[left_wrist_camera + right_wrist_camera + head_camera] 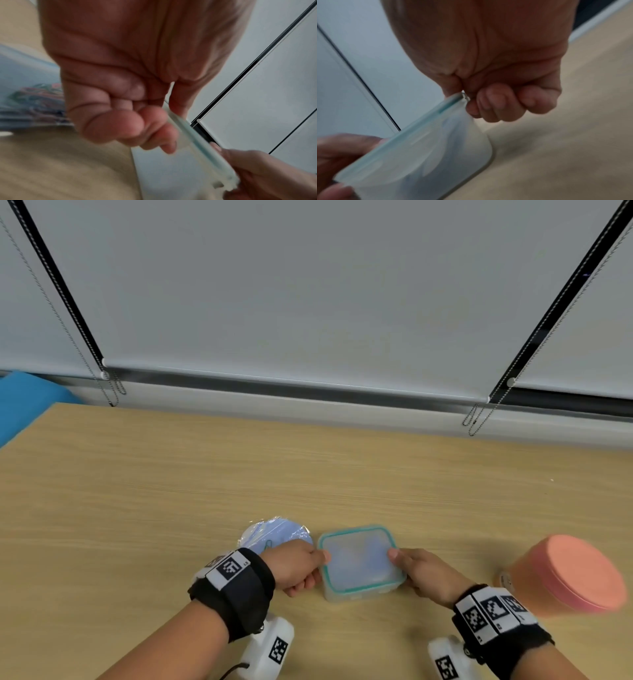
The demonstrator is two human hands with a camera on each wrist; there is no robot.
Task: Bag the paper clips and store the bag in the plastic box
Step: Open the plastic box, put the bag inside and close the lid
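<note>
Near the table's (137,491) front edge, the lidded plastic box (361,563) is pinched by left hand (294,568) and right hand (423,571); clips wait bagged (274,534) beside it. Next, probably: lift the lid.

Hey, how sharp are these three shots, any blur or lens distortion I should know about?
Head view: wide-angle bend in the blind cords; the plastic box and orange-lidded jar are soft. Left wrist view: the left hand fills the frame, and the box edge and bag of paper clips are smeared. Right wrist view: the right hand and box are blurred, dim.
</note>
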